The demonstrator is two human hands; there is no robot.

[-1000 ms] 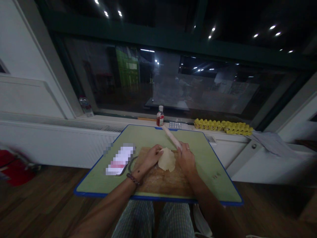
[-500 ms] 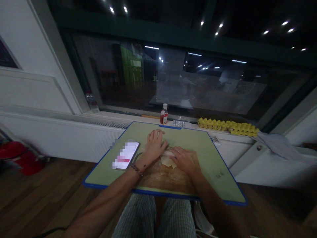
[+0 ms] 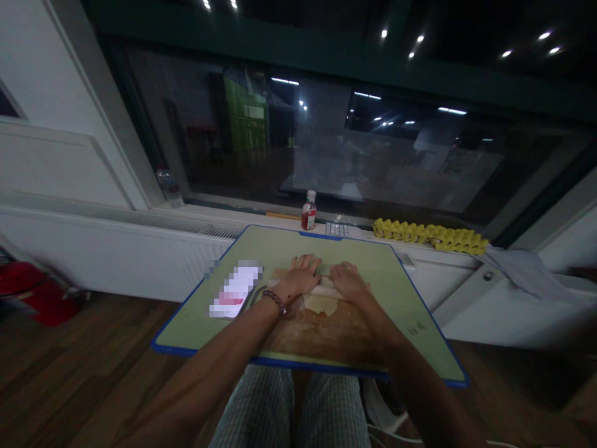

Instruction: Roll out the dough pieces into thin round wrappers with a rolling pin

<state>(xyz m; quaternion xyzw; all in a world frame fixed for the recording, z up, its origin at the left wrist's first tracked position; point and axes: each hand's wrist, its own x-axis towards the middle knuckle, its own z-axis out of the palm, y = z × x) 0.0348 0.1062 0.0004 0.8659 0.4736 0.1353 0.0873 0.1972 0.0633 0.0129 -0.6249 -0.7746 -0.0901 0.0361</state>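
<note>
A pale rolling pin [image 3: 325, 287] lies crosswise over a thin sheet of dough [image 3: 319, 305] on a brown wooden board [image 3: 321, 339]. The dough's near edge looks ragged. My left hand [image 3: 304, 275] rests its palm on the pin's left part, fingers stretched forward and spread. Farther right, my right hand [image 3: 346, 280] is closed over the pin, its fingers bent and partly hidden. The wooden board sits on a light green folding table [image 3: 382, 261] with a blue rim.
Left of the board lies a phone [image 3: 236, 291] with a lit, blurred-out screen. On the sill stand a small red-labelled bottle [image 3: 308, 211], a clear bottle [image 3: 168, 186] and yellow egg cartons [image 3: 429, 235]. A red bucket-like object [image 3: 40, 292] is on the floor, left.
The rolling pin has moved slightly away from me, showing more dough on the near side. My left hand has shifted right and nearer; my right hand has moved forward.
</note>
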